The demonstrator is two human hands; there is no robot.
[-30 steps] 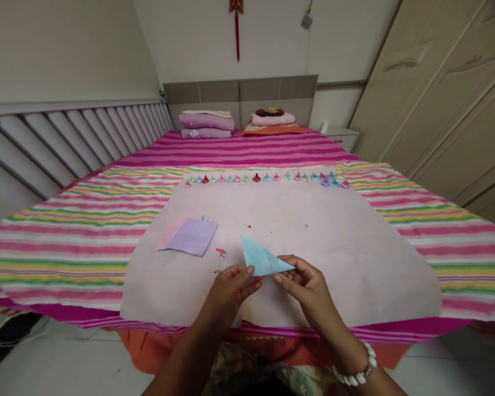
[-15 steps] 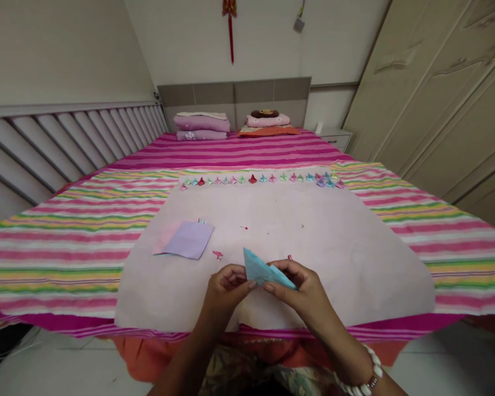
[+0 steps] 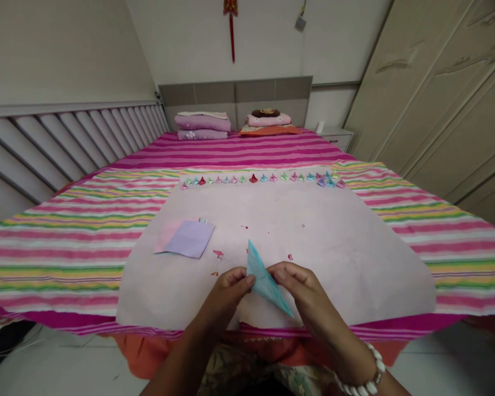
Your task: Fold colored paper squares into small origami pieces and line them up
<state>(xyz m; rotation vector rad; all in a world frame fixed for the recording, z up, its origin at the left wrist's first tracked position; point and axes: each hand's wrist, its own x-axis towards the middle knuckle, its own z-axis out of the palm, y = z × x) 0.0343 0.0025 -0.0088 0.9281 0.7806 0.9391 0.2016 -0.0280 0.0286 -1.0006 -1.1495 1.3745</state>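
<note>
A folded piece of light blue origami paper [image 3: 265, 285] is held up over the white sheet [image 3: 355, 247], its long edge slanting down to the right. My left hand [image 3: 233, 286] pinches its left side between thumb and fingers. On the upper right edge, the fingertips of my right hand [image 3: 293, 278] are closed on the paper; a bracelet of white beads circles that wrist. Left of my hands lies a stack of square paper with a purple sheet [image 3: 191, 239] on top and pink showing beneath.
Small folded paper pieces in several colours, one a red piece [image 3: 253, 179], line the sheet's far edge. Red paper scraps [image 3: 218, 254] lie near my hands. Folded purple bedding [image 3: 203, 122] and pink bedding [image 3: 268, 119] rest by the headboard [image 3: 214, 93]. A railing [image 3: 78, 132] borders the left.
The blue paper has been turned so that its right tip now points down toward me. My right hand has shifted its hold to the upper edge.
</note>
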